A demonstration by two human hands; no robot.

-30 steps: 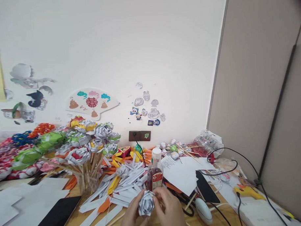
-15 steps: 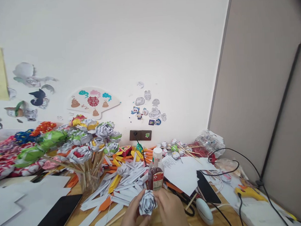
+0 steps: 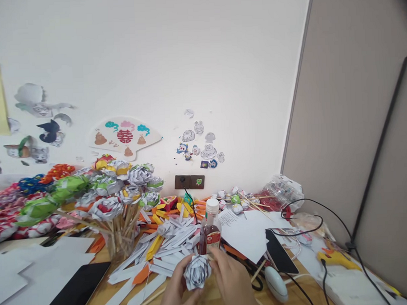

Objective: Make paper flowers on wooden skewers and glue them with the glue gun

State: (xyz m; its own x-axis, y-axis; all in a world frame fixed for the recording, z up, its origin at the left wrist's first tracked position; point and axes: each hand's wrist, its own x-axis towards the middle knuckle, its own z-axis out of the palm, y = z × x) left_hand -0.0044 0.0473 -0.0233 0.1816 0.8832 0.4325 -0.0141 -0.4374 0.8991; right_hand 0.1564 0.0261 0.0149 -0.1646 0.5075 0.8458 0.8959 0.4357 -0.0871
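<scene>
A folded white paper flower (image 3: 197,272) with bluish-grey shading sits low in the middle of the view. My left hand (image 3: 176,289) is closed around its left side and underside. The fingers of my right hand (image 3: 232,282) are pinched at the flower's upper right edge, where a pale bit of petal shows. Whatever lies beneath the flower is hidden by my hands. Right behind them stands a glass bottle (image 3: 210,230) with a white cap and a red label. Folded white paper strips (image 3: 170,247) lie heaped to the left of the bottle.
A clear container of stick-stemmed paper flowers (image 3: 118,240) stands at the left. Near it lies a dark flat device (image 3: 78,290). On the right are a phone (image 3: 282,252), a white mouse (image 3: 275,283), a yellow glue gun (image 3: 337,258) and loose black cables.
The paper flower has tipped and shifted slightly left in my left hand. My right fingers have risen a little along its right edge.
</scene>
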